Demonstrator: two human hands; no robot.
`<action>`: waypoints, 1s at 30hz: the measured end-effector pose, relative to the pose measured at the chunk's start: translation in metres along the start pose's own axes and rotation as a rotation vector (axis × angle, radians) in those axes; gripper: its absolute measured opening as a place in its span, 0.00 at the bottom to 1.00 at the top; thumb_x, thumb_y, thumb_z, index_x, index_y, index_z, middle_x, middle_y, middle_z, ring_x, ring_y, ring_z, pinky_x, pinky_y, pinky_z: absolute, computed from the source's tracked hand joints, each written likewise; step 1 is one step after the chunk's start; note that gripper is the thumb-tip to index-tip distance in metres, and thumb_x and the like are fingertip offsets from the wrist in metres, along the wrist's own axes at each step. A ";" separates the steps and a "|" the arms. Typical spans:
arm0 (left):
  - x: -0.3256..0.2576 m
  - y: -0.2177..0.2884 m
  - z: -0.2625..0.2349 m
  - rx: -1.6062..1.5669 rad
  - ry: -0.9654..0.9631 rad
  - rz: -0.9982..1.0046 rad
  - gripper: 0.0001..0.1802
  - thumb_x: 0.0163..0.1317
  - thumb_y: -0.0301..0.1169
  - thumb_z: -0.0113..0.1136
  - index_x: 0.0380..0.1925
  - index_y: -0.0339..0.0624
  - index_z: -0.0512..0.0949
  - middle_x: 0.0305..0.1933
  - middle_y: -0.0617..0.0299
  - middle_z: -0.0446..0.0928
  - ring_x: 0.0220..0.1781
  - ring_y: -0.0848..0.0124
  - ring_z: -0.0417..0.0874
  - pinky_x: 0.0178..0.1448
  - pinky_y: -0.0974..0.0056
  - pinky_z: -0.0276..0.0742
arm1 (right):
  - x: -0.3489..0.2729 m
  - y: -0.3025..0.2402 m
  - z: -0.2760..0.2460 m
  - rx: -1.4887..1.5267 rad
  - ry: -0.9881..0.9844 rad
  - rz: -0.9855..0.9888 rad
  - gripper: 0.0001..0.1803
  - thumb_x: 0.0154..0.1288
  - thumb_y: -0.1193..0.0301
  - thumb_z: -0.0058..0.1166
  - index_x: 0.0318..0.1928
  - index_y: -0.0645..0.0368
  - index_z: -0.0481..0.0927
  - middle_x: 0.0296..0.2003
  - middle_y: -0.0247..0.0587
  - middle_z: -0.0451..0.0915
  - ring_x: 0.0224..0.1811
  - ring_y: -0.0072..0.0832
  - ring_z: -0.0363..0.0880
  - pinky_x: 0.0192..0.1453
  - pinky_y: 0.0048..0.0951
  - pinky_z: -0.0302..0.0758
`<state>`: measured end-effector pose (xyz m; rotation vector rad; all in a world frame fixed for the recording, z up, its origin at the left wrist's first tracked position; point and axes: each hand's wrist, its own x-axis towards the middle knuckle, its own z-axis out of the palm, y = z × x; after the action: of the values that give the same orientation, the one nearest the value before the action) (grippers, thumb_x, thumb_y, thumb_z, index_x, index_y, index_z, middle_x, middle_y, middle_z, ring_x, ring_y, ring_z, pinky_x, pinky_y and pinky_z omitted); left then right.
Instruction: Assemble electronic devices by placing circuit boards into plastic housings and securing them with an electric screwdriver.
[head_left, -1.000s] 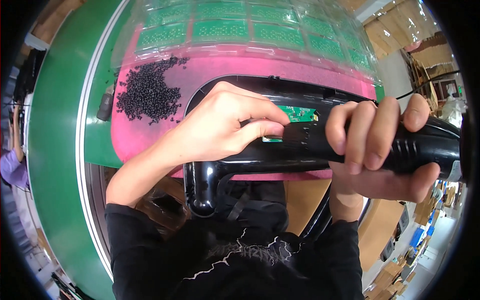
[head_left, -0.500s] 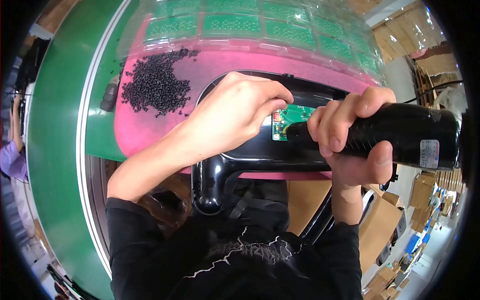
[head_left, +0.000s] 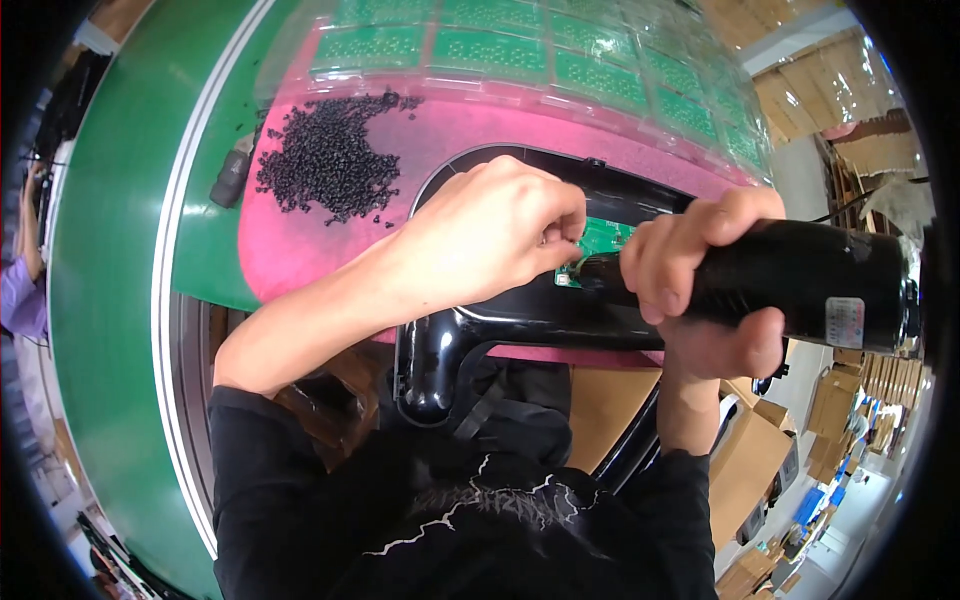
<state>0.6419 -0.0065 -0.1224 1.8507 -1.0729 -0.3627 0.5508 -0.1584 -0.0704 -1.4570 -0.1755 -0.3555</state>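
A black electric screwdriver (head_left: 800,272) lies nearly level in my right hand (head_left: 680,262), whose fingers wrap its front part. Its tip points left at a small green circuit board (head_left: 608,236). The board sits inside a glossy black plastic housing (head_left: 540,315). My left hand (head_left: 495,228) reaches over the housing, fingers curled and pinched at the board's left edge, close to the screwdriver's tip. Whatever the pinch holds is hidden. Left of the housing, a pile of small black screws (head_left: 325,165) is spread on the pink mat (head_left: 450,125).
Clear plastic trays of green circuit boards (head_left: 490,50) line the mat's far side. A dark block-shaped object (head_left: 231,178) rests on the green surface (head_left: 120,260) to the left. Cardboard boxes (head_left: 755,460) stand at the lower right. A person in purple (head_left: 22,295) is at the far left.
My left fingertips have moved down along the board's left edge toward the screwdriver's tip, curling more. The screwdriver stays in my right hand, aimed at the board. The whole view has shifted slightly.
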 end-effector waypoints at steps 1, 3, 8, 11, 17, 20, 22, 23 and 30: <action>0.000 0.000 0.002 0.029 -0.026 0.021 0.07 0.54 0.24 0.64 0.31 0.31 0.79 0.30 0.50 0.81 0.33 0.57 0.84 0.39 0.59 0.79 | 0.001 0.006 -0.010 0.170 -0.060 -0.060 0.32 0.59 0.42 0.58 0.47 0.56 0.67 0.19 0.29 0.68 0.14 0.19 0.65 0.22 0.25 0.64; 0.001 -0.003 0.004 0.045 -0.054 0.037 0.08 0.53 0.24 0.65 0.31 0.31 0.79 0.29 0.50 0.80 0.33 0.57 0.84 0.38 0.59 0.79 | 0.010 0.003 -0.026 0.255 -0.225 -0.254 0.31 0.59 0.43 0.58 0.48 0.55 0.68 0.20 0.28 0.69 0.15 0.19 0.66 0.24 0.24 0.65; 0.004 -0.002 0.005 -0.086 0.026 0.261 0.07 0.52 0.23 0.66 0.31 0.32 0.80 0.29 0.52 0.80 0.32 0.58 0.83 0.37 0.60 0.78 | 0.013 -0.013 -0.028 0.319 -0.185 -0.305 0.30 0.60 0.43 0.58 0.50 0.53 0.69 0.22 0.26 0.70 0.17 0.16 0.68 0.30 0.23 0.67; 0.004 0.002 0.002 -0.143 0.015 0.242 0.06 0.53 0.22 0.64 0.32 0.33 0.81 0.29 0.53 0.81 0.33 0.59 0.83 0.38 0.61 0.78 | 0.012 -0.019 -0.034 0.290 -0.234 -0.337 0.31 0.59 0.43 0.59 0.50 0.53 0.69 0.23 0.25 0.71 0.18 0.15 0.69 0.30 0.23 0.67; 0.005 0.004 0.011 0.097 -0.005 0.332 0.21 0.55 0.29 0.65 0.50 0.38 0.78 0.50 0.54 0.79 0.54 0.57 0.78 0.56 0.57 0.74 | 0.004 -0.027 -0.057 0.197 -0.130 -0.275 0.26 0.62 0.47 0.53 0.48 0.55 0.68 0.22 0.30 0.69 0.16 0.20 0.65 0.28 0.26 0.65; -0.001 0.002 0.012 0.300 -0.256 0.284 0.28 0.55 0.33 0.65 0.58 0.47 0.74 0.65 0.56 0.67 0.66 0.55 0.67 0.65 0.52 0.66 | -0.003 -0.021 -0.074 0.119 -0.045 -0.225 0.27 0.60 0.47 0.53 0.47 0.55 0.68 0.21 0.31 0.68 0.16 0.21 0.64 0.27 0.27 0.64; -0.005 0.001 0.015 0.373 -0.301 0.248 0.28 0.55 0.34 0.65 0.59 0.53 0.74 0.69 0.57 0.62 0.68 0.53 0.63 0.67 0.50 0.62 | -0.004 -0.015 -0.077 0.073 0.042 -0.149 0.28 0.59 0.46 0.54 0.45 0.56 0.67 0.19 0.31 0.67 0.14 0.21 0.63 0.25 0.28 0.62; -0.004 0.002 0.015 0.371 -0.306 0.254 0.28 0.55 0.34 0.65 0.59 0.53 0.74 0.69 0.57 0.62 0.68 0.53 0.63 0.67 0.50 0.62 | -0.006 -0.015 -0.078 0.069 0.049 -0.150 0.28 0.59 0.46 0.54 0.45 0.56 0.67 0.19 0.31 0.67 0.14 0.21 0.63 0.25 0.28 0.62; 0.001 0.007 0.017 0.373 -0.312 0.241 0.28 0.55 0.32 0.66 0.58 0.55 0.74 0.68 0.58 0.63 0.67 0.54 0.64 0.66 0.51 0.64 | -0.012 -0.012 -0.080 0.002 0.140 -0.102 0.27 0.59 0.46 0.55 0.43 0.56 0.65 0.17 0.31 0.65 0.13 0.21 0.61 0.23 0.28 0.62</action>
<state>0.6281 -0.0188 -0.1248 1.9973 -1.6518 -0.3314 0.5278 -0.2372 -0.0726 -1.4184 -0.1376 -0.5386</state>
